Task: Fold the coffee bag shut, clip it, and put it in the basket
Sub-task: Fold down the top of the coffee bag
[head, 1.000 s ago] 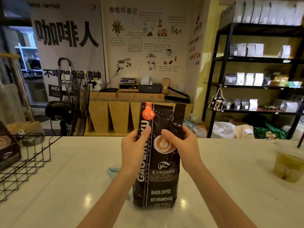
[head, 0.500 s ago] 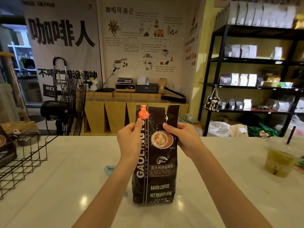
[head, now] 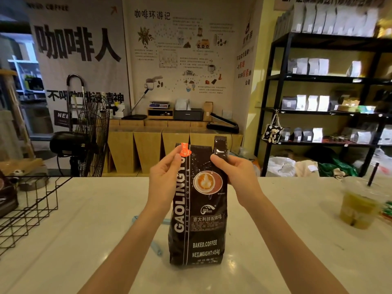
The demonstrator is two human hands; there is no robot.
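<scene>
A tall black coffee bag [head: 198, 219] with white lettering and an orange sticker stands upright on the white counter [head: 84, 240]. My left hand [head: 164, 179] pinches its upper left edge at the sticker. My right hand [head: 237, 172] grips the upper right edge, where a flap sticks up. The bag's top is unfolded. A pale blue clip [head: 157, 249] lies on the counter behind the bag, mostly hidden by my left forearm. The black wire basket [head: 31, 206] sits at the counter's left end.
A plastic cup of green drink with a straw [head: 358, 206] stands at the counter's right. A dark package [head: 7, 194] rests inside the basket. Beyond the counter are a black floor fan [head: 89, 134], wooden cabinets and a black shelf rack [head: 326, 92] with bags.
Both hands have slid up the bag from its middle to the top corners. The right top corner now stands out as a separate flap.
</scene>
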